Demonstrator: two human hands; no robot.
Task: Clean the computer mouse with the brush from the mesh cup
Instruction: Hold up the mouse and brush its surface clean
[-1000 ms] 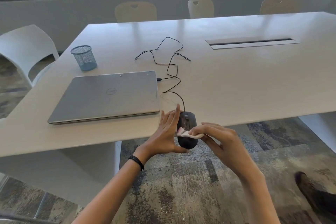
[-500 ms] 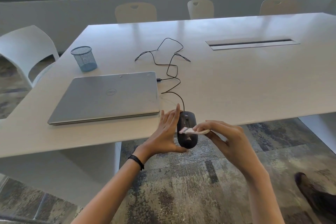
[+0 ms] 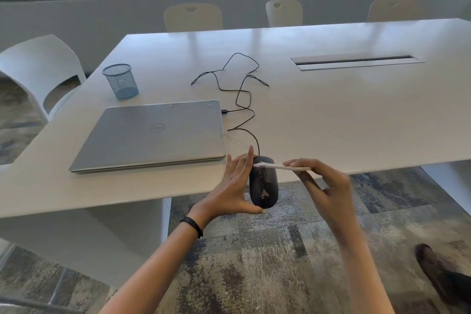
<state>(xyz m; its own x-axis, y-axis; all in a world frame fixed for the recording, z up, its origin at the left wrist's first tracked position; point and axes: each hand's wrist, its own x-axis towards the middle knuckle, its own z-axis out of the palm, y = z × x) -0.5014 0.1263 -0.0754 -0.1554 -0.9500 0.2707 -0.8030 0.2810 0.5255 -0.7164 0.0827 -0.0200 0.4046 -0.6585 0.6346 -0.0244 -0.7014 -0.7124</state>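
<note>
Since a second ago the brush (image 3: 281, 167) has slid up to the mouse (image 3: 263, 183) front end, and the right hand (image 3: 328, 186) pinching it moved away rightward. The left hand (image 3: 235, 186) clamps the mouse off the table edge (image 3: 127, 194), perhaps so dust falls down. Bristles are blurred; the mesh cup (image 3: 120, 81) looks empty.

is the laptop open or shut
Shut: the laptop lies flat on the table, lid down with its logo facing up.
</note>
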